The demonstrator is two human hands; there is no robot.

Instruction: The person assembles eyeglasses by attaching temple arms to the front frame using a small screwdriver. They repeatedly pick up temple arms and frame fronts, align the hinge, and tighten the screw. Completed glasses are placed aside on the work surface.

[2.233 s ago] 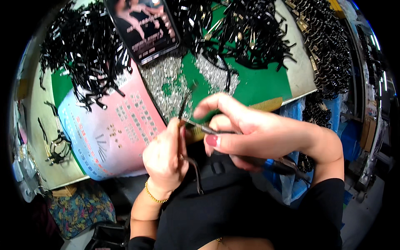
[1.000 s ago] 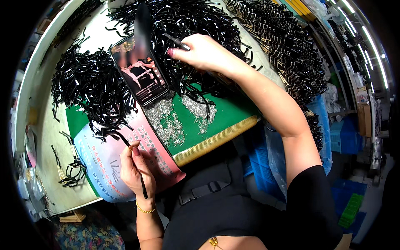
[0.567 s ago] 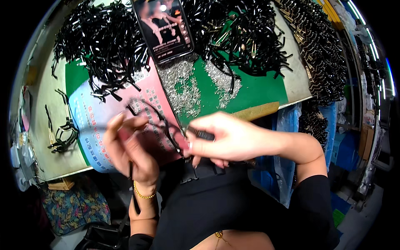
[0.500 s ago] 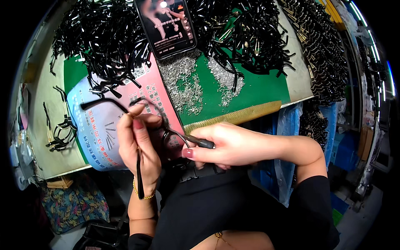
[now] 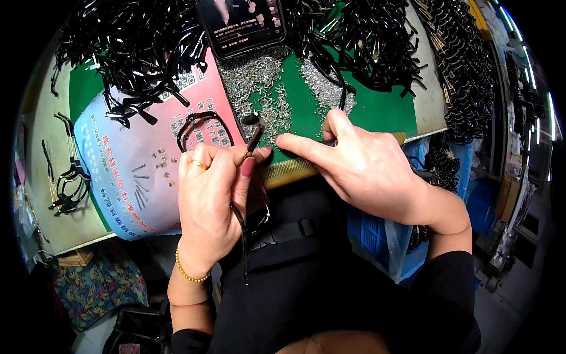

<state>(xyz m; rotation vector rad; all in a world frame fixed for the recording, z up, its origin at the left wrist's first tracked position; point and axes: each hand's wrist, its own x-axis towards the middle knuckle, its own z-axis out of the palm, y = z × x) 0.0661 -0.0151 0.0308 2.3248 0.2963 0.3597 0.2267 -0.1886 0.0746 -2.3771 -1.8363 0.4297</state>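
Observation:
My left hand [image 5: 215, 183] is closed on a black eyeglass frame, pinching one temple [image 5: 254, 140] between thumb and fingers. Its other temple [image 5: 243, 236] hangs down below the hand, and the rims are mostly hidden behind it. My right hand [image 5: 368, 168] reaches over the mat's front edge, thumb and forefinger spread apart beside the loose small silver screws [image 5: 274, 106]. Its remaining fingers curl underneath, where a dark bit shows that I cannot make out. Another black eyeglass frame [image 5: 203, 115] lies on the printed pink-and-blue sheet [image 5: 118, 171] beyond my left hand.
Heaps of black glasses parts [image 5: 135, 47] cover the back of the green mat [image 5: 383, 115]. A phone [image 5: 244, 26] stands among them. Small metal pins [image 5: 140, 189] lie on the sheet. Glasses [image 5: 72, 183] rest at the left, a gold mesh strip [image 5: 289, 172] along the front edge.
My right hand has moved away from the glasses, up and right to the screws; the dark-handled tool it held is no longer plainly visible. My left hand has shifted right with the glasses, now turned.

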